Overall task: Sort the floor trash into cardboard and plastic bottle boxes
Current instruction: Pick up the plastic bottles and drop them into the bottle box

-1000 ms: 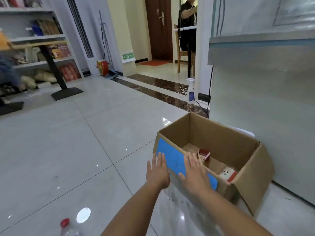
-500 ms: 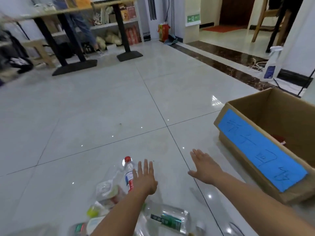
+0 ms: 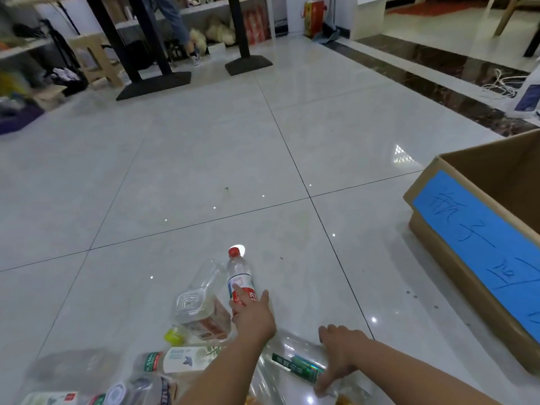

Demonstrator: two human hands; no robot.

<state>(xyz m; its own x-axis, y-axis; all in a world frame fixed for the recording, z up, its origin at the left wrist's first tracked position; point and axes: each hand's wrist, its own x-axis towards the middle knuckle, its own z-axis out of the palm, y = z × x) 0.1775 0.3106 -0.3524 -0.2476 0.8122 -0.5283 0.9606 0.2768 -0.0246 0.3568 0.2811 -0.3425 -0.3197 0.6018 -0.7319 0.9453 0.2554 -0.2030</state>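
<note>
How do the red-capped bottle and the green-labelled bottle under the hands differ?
The red-capped bottle wears a red-and-white label; the green-labelled bottle a green band. The red-capped bottle lies lengthwise, cap pointing away; the green-labelled bottle lies crosswise. The left hand touches the first with straight fingers; the right hand curls round the second. Both are clear plastic, lying down.

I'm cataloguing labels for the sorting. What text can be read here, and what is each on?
"瓶子", then a character cut off: handwritten on the blue label of the cardboard box.
"农": red-capped bottle, rest under the left hand.
Too blurred to read: green-label bottle, white-label bottle.
</note>
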